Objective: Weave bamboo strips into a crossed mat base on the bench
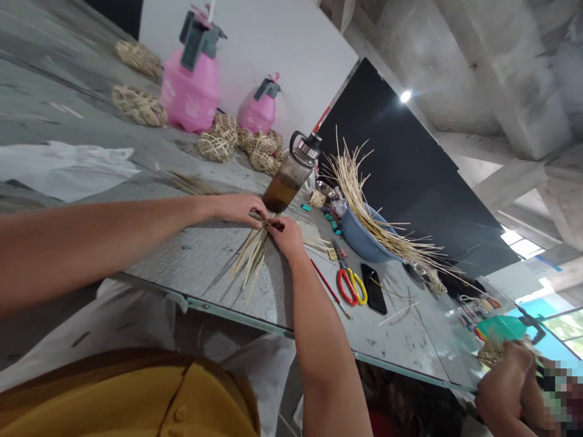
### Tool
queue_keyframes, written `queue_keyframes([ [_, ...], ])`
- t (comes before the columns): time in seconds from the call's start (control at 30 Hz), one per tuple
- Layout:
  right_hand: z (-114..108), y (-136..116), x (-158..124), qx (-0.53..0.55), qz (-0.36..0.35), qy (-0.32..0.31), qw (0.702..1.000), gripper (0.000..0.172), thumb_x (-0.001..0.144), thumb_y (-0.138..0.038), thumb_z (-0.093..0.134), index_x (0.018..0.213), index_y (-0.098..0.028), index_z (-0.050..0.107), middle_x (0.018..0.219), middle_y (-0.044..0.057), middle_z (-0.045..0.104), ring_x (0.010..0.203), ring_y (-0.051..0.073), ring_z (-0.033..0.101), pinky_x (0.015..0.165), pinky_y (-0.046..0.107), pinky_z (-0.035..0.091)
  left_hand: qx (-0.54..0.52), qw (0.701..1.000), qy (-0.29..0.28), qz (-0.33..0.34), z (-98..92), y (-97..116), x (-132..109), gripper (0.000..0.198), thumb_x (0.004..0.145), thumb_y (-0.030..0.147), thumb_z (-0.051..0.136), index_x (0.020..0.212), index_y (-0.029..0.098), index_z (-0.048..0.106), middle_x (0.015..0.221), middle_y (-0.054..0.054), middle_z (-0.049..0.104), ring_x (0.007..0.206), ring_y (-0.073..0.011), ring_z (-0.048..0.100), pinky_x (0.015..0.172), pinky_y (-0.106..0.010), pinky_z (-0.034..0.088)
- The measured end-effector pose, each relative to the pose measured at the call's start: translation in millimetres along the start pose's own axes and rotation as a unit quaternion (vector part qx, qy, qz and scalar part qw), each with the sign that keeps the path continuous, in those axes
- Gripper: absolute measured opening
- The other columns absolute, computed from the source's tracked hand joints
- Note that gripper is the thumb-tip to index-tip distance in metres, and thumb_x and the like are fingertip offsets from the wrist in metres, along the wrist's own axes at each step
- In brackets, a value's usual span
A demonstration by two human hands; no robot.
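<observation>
Both hands meet over a fan of thin straw-coloured strips point(250, 258) on the grey table point(204, 255). My left hand point(241, 209) comes in from the left, its fingers closed on the strips where they cross. From the right, my right hand point(286, 235) pinches the same crossing, its fingertips nearly touching those of the left. The loose ends spread toward the table's front edge. Just behind the hands stands a bottle of brown liquid point(286, 182) with a black lid. The exact weave under the fingertips is too small to make out.
Pink sprayers point(191, 88) and woven balls point(216, 145) stand at the back left. On the right are scissors point(348, 285), a red brush point(325, 282), a black phone point(374, 288) and a blue basin point(364, 233) of long strips. Another person's hands point(519, 355) work at the far right.
</observation>
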State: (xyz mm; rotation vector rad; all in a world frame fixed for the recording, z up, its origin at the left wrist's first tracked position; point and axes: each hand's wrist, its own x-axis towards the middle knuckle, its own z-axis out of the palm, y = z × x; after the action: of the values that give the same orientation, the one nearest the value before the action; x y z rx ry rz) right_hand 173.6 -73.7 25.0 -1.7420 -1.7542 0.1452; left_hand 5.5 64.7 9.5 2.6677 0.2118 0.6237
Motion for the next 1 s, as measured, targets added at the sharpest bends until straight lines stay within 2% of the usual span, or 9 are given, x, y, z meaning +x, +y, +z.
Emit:
queue_keyframes([
  [0.23, 0, 0, 1, -0.028, -0.019, -0.006, 0.999, 0.01, 0.082, -0.017, 0.073, 0.091, -0.015, 0.076, 0.085, 0.003, 0.067, 0.079, 0.015, 0.059, 0.077, 0.025, 0.049, 0.011, 1.0, 0.003, 0.002, 2.5, -2, 0, 0.034, 0.082, 0.036, 0.065, 0.107, 0.014, 0.074, 0.113, -0.01, 0.069, 0.106, -0.0219, 0.059, 0.094, -0.026, 0.041],
  [0.33, 0, 2, 2, -0.029, -0.03, -0.012, 0.999, 0.009, 0.083, -0.013, 0.069, 0.089, -0.016, 0.075, 0.086, 0.004, 0.067, 0.084, 0.017, 0.06, 0.083, 0.028, 0.049, 0.005, 1.0, 0.006, 0.02, 1.8, -2, -1, 0.031, 0.088, 0.032, 0.059, 0.108, 0.014, 0.074, 0.114, -0.01, 0.069, 0.108, -0.0213, 0.059, 0.097, -0.026, 0.04],
  [0.43, -2, 4, 2, -0.03, -0.042, -0.019, 0.998, 0.016, 0.084, -0.008, 0.065, 0.09, -0.018, 0.075, 0.089, 0.003, 0.067, 0.091, 0.017, 0.06, 0.089, 0.029, 0.049, -0.001, 0.999, 0.006, 0.034, -0.7, -1, -2, 0.03, 0.09, 0.027, 0.054, 0.108, 0.014, 0.073, 0.115, -0.01, 0.069, 0.109, -0.0203, 0.059, 0.099, -0.026, 0.04],
  [0.6, -14, 8, 2, -0.002, -0.07, -0.096, 0.993, 0.029, 0.08, -0.004, 0.065, 0.103, -0.019, 0.073, 0.098, 0.002, 0.063, 0.088, 0.014, 0.06, 0.087, 0.027, 0.051, 0.004, 0.997, -0.022, 0.071, -7.8, -4, -4, 0.032, 0.088, 0.032, 0.061, 0.114, 0.017, 0.071, 0.12, -0.009, 0.068, 0.111, -0.0201, 0.058, 0.1, -0.024, 0.039],
  [0.8, -24, 13, 1, 0.054, -0.104, -0.176, 0.978, 0.043, 0.075, -0.002, 0.067, 0.115, -0.019, 0.07, 0.113, 0.005, 0.059, 0.102, 0.014, 0.059, 0.093, 0.028, 0.05, -0.003, 0.994, -0.038, 0.1, -11.1, -12, -7, 0.043, 0.085, 0.042, 0.066, 0.121, 0.018, 0.068, 0.125, -0.008, 0.064, 0.116, -0.0207, 0.055, 0.102, -0.025, 0.038],
  [1.0, -24, 12, 1, 0.052, -0.106, -0.146, 0.982, 0.03, 0.078, -0.007, 0.068, 0.106, -0.018, 0.073, 0.109, 0.004, 0.063, 0.095, 0.014, 0.06, 0.09, 0.028, 0.051, -0.018, 0.996, -0.036, 0.084, -10.5, -9, -7, 0.037, 0.086, 0.042, 0.065, 0.115, 0.02, 0.072, 0.124, -0.008, 0.064, 0.116, -0.0213, 0.055, 0.101, -0.026, 0.039],
])
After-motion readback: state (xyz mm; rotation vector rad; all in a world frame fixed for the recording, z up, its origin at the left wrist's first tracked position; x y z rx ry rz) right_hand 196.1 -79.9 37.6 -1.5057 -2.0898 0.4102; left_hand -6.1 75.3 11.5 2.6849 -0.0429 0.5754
